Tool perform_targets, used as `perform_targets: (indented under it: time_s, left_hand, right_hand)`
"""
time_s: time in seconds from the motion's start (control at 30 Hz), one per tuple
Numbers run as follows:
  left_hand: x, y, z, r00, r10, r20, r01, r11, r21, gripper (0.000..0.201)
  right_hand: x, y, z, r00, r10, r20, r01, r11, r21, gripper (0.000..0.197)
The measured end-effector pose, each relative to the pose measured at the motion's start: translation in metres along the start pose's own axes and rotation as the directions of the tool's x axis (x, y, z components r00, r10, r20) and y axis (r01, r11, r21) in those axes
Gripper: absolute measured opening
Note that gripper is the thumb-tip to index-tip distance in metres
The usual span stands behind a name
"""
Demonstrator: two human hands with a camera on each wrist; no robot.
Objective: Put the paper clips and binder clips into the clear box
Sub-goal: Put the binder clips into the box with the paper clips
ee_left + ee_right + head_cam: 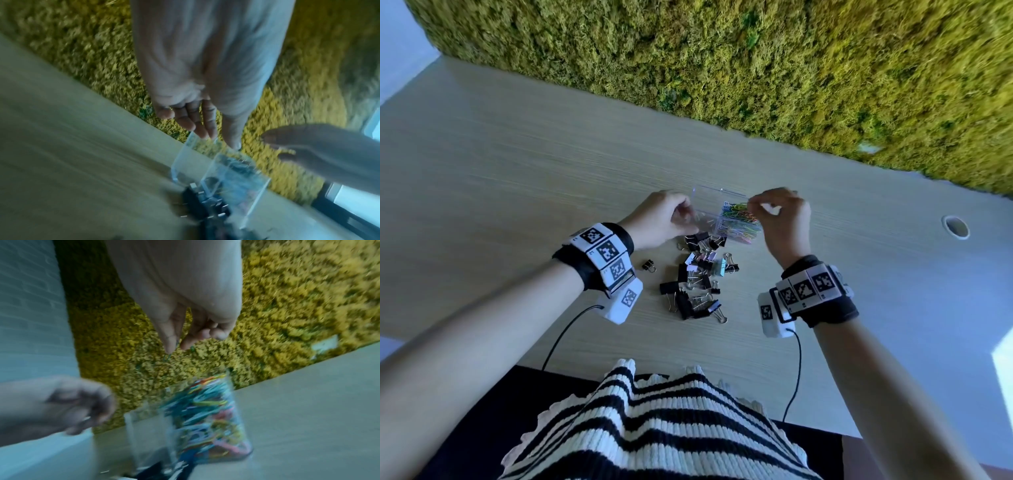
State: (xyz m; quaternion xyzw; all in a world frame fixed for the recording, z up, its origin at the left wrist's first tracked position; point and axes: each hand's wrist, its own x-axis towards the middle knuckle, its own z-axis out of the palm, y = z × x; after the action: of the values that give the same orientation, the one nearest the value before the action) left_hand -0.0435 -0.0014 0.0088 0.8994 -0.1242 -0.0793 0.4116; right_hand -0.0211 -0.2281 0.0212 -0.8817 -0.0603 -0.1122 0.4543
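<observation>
The clear box (pixel 703 205) stands on the wooden table, split in two. Its right half is full of coloured paper clips (pixel 739 222), its left half looks nearly bare. My right hand (pixel 753 202) hovers over the right half and pinches a green paper clip (pixel 166 358) between thumb and forefinger (pixel 169 344). My left hand (pixel 688 216) is at the box's left side, where finger and thumb tips (pixel 203 134) meet the top rim (pixel 192 138). A heap of mostly black binder clips (pixel 698 284) lies just in front of the box.
One black binder clip (pixel 649 266) lies apart, left of the heap. A moss wall (pixel 756 61) runs along the table's far edge. A round cable hole (pixel 956 226) sits at the right. Wrist cables (pixel 565 339) trail to the near edge.
</observation>
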Motion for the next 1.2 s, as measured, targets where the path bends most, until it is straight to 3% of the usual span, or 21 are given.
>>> perform_targets:
  time_s: [0.13, 0.27, 0.43, 0.53, 0.6, 0.7, 0.77, 0.87, 1.0, 1.1, 1.2]
  left_hand:
    - [-0.002, -0.018, 0.005, 0.997, -0.050, -0.059, 0.060, 0.983, 0.176, 0.027]
    - [0.000, -0.025, 0.015, 0.993, -0.102, -0.064, 0.114, 0.970, 0.215, 0.032]
    - [0.003, -0.025, 0.024, 0.990, -0.125, -0.057, 0.135, 0.963, 0.232, 0.026]
    - [0.006, -0.026, 0.030, 0.987, -0.153, -0.048, 0.160, 0.958, 0.239, 0.026]
    - [0.008, -0.026, 0.034, 0.985, -0.169, -0.034, 0.173, 0.958, 0.230, 0.024]
    - [0.008, -0.026, 0.038, 0.985, -0.171, -0.019, 0.170, 0.958, 0.231, 0.017]
    - [0.005, -0.027, 0.037, 0.988, -0.152, -0.036, 0.156, 0.959, 0.235, 0.013]
    - [-0.002, -0.027, 0.029, 0.989, -0.124, -0.076, 0.138, 0.966, 0.221, 0.013]
    - [-0.015, -0.018, 0.002, 0.985, -0.029, -0.169, 0.050, 0.991, 0.122, 0.010]
    - [-0.017, -0.005, -0.016, 0.959, 0.091, -0.268, -0.073, 0.994, 0.075, 0.009]
    - [-0.002, 0.007, -0.023, 0.930, 0.155, -0.335, -0.130, 0.987, 0.094, 0.011]
  right_hand:
    - [0.017, 0.018, 0.001, 0.995, 0.098, -0.024, -0.100, 0.990, -0.098, 0.010]
    - [0.016, 0.025, 0.006, 0.991, 0.127, 0.030, -0.123, 0.988, -0.096, 0.016]
    - [0.002, 0.021, -0.010, 0.998, 0.005, -0.056, -0.011, 0.994, -0.113, 0.024]
    - [-0.024, 0.016, -0.013, 0.984, -0.109, 0.141, 0.126, 0.985, -0.117, 0.020]
    - [-0.042, 0.016, -0.005, 0.919, -0.128, 0.373, 0.208, 0.961, -0.182, 0.026]
    - [-0.058, 0.023, 0.012, 0.805, -0.019, 0.593, 0.255, 0.914, -0.316, 0.049]
    - [-0.062, 0.028, 0.020, 0.782, 0.036, 0.623, 0.236, 0.907, -0.349, 0.049]
    - [-0.063, 0.031, 0.027, 0.821, 0.028, 0.570, 0.205, 0.918, -0.340, 0.026]
    - [-0.059, 0.039, 0.028, 0.881, 0.050, 0.471, 0.133, 0.928, -0.348, 0.025]
    - [-0.059, 0.039, 0.022, 0.900, 0.059, 0.432, 0.092, 0.943, -0.319, 0.009]
    - [-0.058, 0.037, 0.014, 0.931, 0.023, 0.363, 0.077, 0.963, -0.257, 0.008]
